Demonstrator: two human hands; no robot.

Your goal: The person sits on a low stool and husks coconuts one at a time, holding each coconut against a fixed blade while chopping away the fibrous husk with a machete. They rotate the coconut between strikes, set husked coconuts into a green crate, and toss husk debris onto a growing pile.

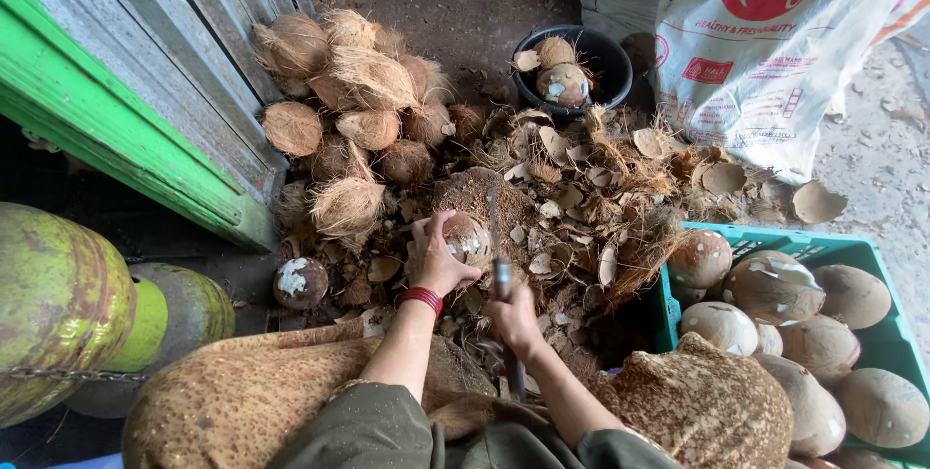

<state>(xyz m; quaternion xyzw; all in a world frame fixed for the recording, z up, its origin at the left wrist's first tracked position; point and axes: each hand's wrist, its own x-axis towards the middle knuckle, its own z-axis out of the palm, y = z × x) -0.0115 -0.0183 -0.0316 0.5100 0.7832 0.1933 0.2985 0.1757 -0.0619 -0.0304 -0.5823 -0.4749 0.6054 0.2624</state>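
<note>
Over husk pile, left hand [438,261] gripping coconut [469,236]

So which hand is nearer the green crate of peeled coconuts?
The right hand, gripping a blade handle, is nearer the green crate; the left hand holds a coconut farther away.

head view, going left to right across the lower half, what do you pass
green gas cylinder → small peeled coconut on the ground → left hand on a coconut → right hand holding a blade → green crate of peeled coconuts
</note>
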